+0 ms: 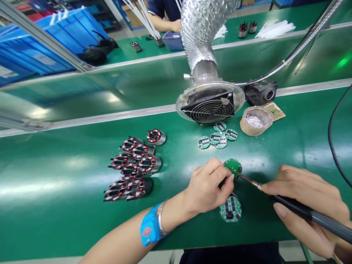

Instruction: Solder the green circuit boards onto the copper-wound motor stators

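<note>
Green desk (55, 205), fume fan (210, 106) at far side. Left hand (206, 189) pinching round circuit board (233, 167); right hand (308, 198) clenched around soldering iron (316, 217), tip touching board.

The left hand (209, 189) pinches a small round green circuit board (233, 167), held tilted in front of the clear-rimmed fume extractor fan (210, 102). The right hand (308, 205) grips a black-handled soldering iron (297, 209), its metal tip touching that board. Another round board (231, 209) lies just below the left hand.
</note>
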Available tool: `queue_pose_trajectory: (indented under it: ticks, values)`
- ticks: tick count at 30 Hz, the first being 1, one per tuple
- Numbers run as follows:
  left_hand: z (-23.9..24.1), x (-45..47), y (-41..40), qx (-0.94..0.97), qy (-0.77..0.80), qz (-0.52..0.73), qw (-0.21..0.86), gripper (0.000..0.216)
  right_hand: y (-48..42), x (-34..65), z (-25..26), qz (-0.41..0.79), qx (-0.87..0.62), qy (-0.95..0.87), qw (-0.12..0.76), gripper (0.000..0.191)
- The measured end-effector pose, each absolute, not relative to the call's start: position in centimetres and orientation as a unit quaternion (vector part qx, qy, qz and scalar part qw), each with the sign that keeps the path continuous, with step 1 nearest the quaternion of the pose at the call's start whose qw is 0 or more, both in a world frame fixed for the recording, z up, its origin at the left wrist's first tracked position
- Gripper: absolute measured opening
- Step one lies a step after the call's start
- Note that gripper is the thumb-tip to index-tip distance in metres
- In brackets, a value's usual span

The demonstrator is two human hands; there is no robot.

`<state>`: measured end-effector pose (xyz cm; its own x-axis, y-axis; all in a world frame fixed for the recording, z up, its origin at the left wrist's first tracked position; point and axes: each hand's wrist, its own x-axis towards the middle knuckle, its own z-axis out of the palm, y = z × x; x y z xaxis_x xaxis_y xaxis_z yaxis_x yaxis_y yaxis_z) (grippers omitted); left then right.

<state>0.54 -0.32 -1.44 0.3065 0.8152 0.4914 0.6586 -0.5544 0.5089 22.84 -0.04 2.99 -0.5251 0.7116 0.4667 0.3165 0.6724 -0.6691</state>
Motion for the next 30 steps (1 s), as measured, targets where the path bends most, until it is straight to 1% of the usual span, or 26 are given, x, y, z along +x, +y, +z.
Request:
queue_pose_trajectory:
  ticks: [3,9,12,17,22,23,25,27,30]
  values:
    - [-1.5,0.6,-0.4,0.801,0.467,0.360,0.101,0.011,-0.1,22.8,3.0,0.254,-0.298,-0.836,0.384,0.029]
    - [-1.5,0.7,-0.4,0.805,0.466,0.357,0.092,0.013,-0.5,23.0,2.7,0.221,-0.308,-0.855,0.353,0.026]
    - [-1.5,0.7,-0.3,0.806,0.461,0.360,0.090,0.013,-0.5,23.1,2.8,0.225,-0.306,-0.856,0.350,0.026]
    - [-1.5,0.7,-0.2,0.806,0.457,0.370,0.076,0.013,-0.1,23.4,3.4,0.217,-0.300,-0.844,0.388,0.027]
    - [-1.6,0.7,-0.2,0.807,0.461,0.360,0.080,0.013,1.1,22.6,1.7,0.199,-0.327,-0.796,0.469,0.043]
    - [-1.6,0.8,-0.2,0.807,0.462,0.358,0.083,0.012,1.5,22.1,1.1,0.195,-0.326,-0.798,0.468,0.042]
    - [-1.5,0.7,-0.3,0.805,0.462,0.359,0.098,0.011,2.3,21.1,0.1,0.206,-0.306,-0.826,0.427,0.035]
    - [-1.3,0.5,-0.2,0.799,0.461,0.362,0.134,0.010,3.0,20.1,-0.6,0.240,-0.268,-0.851,0.382,0.026]
    - [-0.6,-0.3,0.1,0.797,0.459,0.337,0.203,0.008,3.5,19.5,-1.3,0.287,-0.245,-0.853,0.359,0.022]
